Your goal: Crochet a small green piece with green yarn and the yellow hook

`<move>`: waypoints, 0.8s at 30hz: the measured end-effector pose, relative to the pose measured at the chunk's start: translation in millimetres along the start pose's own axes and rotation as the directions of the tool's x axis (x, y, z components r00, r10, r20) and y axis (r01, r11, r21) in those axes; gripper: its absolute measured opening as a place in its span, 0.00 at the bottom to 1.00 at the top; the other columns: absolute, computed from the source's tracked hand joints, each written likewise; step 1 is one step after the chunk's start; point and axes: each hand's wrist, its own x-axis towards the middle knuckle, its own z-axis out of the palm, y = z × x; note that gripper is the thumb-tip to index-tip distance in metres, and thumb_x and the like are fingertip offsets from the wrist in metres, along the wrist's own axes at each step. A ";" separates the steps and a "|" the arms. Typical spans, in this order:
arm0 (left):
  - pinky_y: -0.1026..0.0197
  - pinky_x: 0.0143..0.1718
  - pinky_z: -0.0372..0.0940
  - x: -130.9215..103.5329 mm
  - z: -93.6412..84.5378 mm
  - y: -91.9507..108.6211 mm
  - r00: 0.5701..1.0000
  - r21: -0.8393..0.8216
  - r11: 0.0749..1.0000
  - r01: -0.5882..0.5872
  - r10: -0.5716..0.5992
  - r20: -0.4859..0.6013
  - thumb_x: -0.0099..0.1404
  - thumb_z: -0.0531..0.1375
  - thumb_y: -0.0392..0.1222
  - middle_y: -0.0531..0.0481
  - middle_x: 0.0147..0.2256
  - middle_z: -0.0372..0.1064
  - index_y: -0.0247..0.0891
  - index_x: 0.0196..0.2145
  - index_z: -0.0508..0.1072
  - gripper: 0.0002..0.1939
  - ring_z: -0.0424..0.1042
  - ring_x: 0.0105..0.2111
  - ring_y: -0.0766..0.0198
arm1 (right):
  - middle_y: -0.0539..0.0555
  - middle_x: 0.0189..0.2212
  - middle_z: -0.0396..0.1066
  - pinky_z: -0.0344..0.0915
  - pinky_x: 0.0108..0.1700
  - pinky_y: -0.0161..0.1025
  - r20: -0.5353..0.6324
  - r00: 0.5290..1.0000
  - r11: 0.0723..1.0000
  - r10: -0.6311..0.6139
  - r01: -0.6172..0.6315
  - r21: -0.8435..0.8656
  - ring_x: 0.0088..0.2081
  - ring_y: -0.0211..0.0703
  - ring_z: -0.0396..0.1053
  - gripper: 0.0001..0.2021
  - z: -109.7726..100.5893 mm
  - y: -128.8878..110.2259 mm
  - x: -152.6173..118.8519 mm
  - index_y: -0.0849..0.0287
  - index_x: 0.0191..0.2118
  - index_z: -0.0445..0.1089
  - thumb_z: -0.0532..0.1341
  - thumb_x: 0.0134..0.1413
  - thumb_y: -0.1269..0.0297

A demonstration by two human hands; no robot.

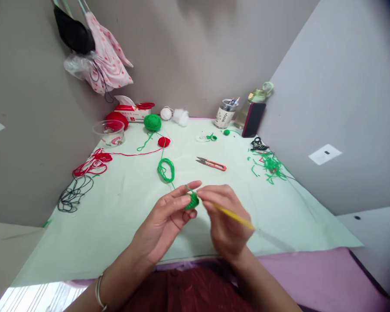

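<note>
Between the thumb and fingers of my left hand is a small green crocheted piece. My right hand grips a crochet hook with a yellow handle, its tip end close against the piece; the tip itself is hidden by my fingers. A strand of green yarn runs over my left index finger. Beyond my left hand lies a loose coil of green yarn, with a strand leading toward my hand. Orange-handled thread snips lie on the table past my right hand.
A green yarn ball, a small red ball and a tissue box stand at the back left, near a clear plastic tub. At the right are green yarn scraps, a phone and a pen can.
</note>
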 end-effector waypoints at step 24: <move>0.62 0.45 0.68 -6.9 -7.0 -7.6 0.883 0.531 0.764 -0.367 0.465 -0.059 0.62 0.72 0.36 0.55 0.33 0.70 0.44 0.48 0.83 0.16 0.71 0.37 0.65 | 0.57 0.37 0.81 0.77 0.41 0.42 0.128 0.979 0.984 -0.160 0.168 -0.054 0.40 0.45 0.79 0.12 -0.1 -4.7 1.2 0.58 0.51 0.75 0.57 0.71 0.77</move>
